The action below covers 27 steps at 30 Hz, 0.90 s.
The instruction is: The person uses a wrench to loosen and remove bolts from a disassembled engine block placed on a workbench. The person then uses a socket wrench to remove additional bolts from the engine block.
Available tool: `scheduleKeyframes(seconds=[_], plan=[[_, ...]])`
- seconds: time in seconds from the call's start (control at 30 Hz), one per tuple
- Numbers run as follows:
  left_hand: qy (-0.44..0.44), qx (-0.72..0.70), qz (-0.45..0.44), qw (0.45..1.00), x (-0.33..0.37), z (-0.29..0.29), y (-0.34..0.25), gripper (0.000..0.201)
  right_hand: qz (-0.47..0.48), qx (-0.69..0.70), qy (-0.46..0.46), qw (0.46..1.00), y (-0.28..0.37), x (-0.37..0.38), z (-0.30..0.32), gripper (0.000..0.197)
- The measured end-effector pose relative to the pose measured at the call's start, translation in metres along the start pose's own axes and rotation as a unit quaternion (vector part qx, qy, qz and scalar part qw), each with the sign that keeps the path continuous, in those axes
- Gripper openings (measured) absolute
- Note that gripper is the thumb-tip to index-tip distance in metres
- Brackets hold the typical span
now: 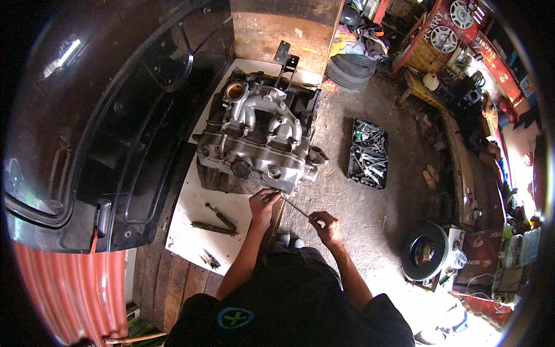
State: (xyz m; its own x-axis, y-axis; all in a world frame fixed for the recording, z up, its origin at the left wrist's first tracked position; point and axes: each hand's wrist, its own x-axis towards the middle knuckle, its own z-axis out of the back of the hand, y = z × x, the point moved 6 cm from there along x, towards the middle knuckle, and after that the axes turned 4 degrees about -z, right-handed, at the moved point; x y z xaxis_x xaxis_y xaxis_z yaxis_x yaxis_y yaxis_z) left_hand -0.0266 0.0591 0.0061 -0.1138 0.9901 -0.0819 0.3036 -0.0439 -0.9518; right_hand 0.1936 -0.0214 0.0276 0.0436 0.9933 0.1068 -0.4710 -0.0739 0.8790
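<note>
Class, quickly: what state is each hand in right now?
Left hand: closed, pinching one end of the thin rod.
Right hand: closed, holding the rod's other end.

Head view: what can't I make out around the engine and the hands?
All in the head view:
- Engine underside: hidden by its own bulk.
- Metal rod ends: too small, partly covered by the left hand and right hand.
- Tools in the open case: overlapping, too small to tell individually.
- Dark panel: cut off by the picture's round left edge.
</note>
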Motion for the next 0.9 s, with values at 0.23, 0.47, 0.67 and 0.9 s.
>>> scheduleKeyframes(seconds=[0.23,0.47,0.67,0.9], plan=[[-0.015,0.058,-0.017,0.998,0.001,0.001,0.001,0.015,-0.02,-0.021,0.031,0.999,-0.009,-0.002,-0.018,0.018],[-0.032,0.072,-0.044,0.996,0.001,0.003,0.008,0.013,-0.003,-0.01,0.032,0.999,-0.012,-0.005,-0.025,0.022],[-0.037,0.114,-0.054,0.991,0.001,0.002,0.004,0.011,0.012,-0.006,0.034,0.999,-0.015,-0.003,-0.025,0.021],[-0.046,0.11,-0.044,0.992,0.002,-0.003,-0.001,0.008,-0.013,0.006,0.026,1.0,-0.018,-0.001,-0.025,0.019]])
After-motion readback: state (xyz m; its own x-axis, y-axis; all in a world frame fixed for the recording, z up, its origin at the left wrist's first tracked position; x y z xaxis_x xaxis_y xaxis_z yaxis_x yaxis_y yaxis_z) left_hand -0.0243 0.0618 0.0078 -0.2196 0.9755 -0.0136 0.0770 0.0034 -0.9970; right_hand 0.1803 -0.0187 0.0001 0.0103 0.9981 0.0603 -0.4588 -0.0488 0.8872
